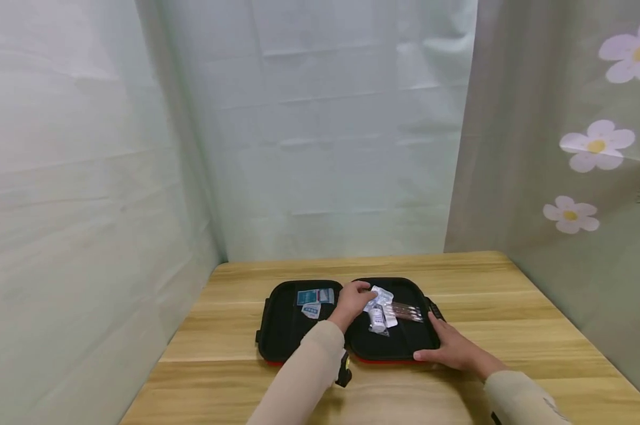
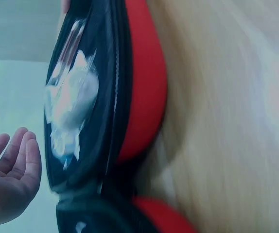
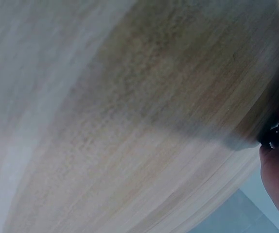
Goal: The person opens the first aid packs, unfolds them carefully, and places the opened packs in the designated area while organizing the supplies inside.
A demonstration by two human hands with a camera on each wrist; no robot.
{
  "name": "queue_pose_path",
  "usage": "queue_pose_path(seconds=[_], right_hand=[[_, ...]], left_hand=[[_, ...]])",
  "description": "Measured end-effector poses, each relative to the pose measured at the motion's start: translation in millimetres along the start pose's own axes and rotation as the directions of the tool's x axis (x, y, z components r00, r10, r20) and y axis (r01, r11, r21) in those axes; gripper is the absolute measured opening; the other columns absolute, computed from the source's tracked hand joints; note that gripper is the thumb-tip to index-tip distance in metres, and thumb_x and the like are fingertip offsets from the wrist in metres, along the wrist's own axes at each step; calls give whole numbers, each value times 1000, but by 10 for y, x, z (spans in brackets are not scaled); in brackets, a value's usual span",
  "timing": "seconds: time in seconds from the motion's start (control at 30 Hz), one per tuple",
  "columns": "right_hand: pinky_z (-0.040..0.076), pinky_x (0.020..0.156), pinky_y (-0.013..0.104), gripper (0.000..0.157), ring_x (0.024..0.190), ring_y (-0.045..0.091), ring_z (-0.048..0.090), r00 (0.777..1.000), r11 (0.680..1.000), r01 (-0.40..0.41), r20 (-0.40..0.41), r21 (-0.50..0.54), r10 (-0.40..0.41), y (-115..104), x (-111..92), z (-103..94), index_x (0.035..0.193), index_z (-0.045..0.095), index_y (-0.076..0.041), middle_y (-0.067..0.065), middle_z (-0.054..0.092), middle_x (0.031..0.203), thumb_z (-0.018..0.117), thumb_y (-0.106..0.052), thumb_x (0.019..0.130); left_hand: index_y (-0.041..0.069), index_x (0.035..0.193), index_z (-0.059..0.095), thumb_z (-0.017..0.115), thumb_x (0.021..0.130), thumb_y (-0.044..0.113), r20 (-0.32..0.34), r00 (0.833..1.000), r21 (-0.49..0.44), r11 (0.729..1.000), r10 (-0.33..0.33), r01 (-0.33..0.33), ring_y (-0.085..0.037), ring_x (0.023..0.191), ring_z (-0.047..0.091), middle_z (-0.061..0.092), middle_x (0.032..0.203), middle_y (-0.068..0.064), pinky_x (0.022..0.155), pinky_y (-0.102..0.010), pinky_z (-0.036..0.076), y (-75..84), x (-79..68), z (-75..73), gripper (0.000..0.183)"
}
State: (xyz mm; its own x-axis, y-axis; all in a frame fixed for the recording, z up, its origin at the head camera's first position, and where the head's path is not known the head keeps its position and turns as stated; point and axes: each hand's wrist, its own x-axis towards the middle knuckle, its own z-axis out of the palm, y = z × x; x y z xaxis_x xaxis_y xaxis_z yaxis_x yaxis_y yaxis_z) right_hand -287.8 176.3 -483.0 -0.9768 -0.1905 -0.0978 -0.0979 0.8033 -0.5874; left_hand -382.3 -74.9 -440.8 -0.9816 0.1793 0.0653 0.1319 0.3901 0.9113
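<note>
A zip-up case [image 1: 404, 348], black inside and red outside, lies unfolded flat on the wooden table. My left hand [image 1: 353, 300] hovers over the inner edge of its right half; in the left wrist view the fingers [image 2: 20, 158] are loosely bent with nothing in them. Close by its fingertips are a clear-wrapped white roll [image 1: 376, 319], white packets [image 1: 382, 295] and a pack of brown swabs [image 1: 406, 312]. My right hand [image 1: 455, 348] holds the case's front right corner, thumb along the front edge and fingers at the right side.
Blue-and-white sachets [image 1: 315, 296] and a small white packet [image 1: 311, 310] lie in the left half. A black strap or buckle [image 1: 344, 370] hangs near the front between the halves. Pale curtains [image 1: 330, 147] close in the wooden table [image 1: 489, 277] behind and at both sides.
</note>
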Motion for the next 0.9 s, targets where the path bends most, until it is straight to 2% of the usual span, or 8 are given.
queue_pose_path(seconds=[0.17,0.3,0.6,0.9], right_hand=[[24,106,70,118,137,58,23,1000,1000,-17,6,-1,17,-6,3,3,155,14,6,40,21,152,78,-56,78],[24,107,70,119,137,58,23,1000,1000,-19,3,5,19,-20,-3,-3,155,14,6,40,21,152,78,-56,77],[23,107,69,119,138,57,22,1000,1000,-6,-3,10,6,-43,-7,-7,155,13,5,39,21,152,79,-55,77],[23,107,70,120,138,57,23,999,999,-37,0,11,37,-35,-1,2,156,13,5,39,21,153,79,-57,76]], left_hand=[[-1,121,68,72,91,15,-26,1000,-1,1000,-12,12,-20,88,62,68,104,-11,78,-37,55,30,10,193,34],[-2,119,69,74,89,14,-45,999,18,1000,-13,14,-18,84,63,70,100,-11,77,-36,55,40,35,276,34],[-4,108,72,76,86,9,-86,996,55,999,3,2,-17,81,63,71,97,-12,75,-34,55,-19,145,299,27],[-1,97,77,79,83,15,-28,998,178,983,-49,53,-19,83,62,71,94,-9,74,-33,54,-41,185,319,21]])
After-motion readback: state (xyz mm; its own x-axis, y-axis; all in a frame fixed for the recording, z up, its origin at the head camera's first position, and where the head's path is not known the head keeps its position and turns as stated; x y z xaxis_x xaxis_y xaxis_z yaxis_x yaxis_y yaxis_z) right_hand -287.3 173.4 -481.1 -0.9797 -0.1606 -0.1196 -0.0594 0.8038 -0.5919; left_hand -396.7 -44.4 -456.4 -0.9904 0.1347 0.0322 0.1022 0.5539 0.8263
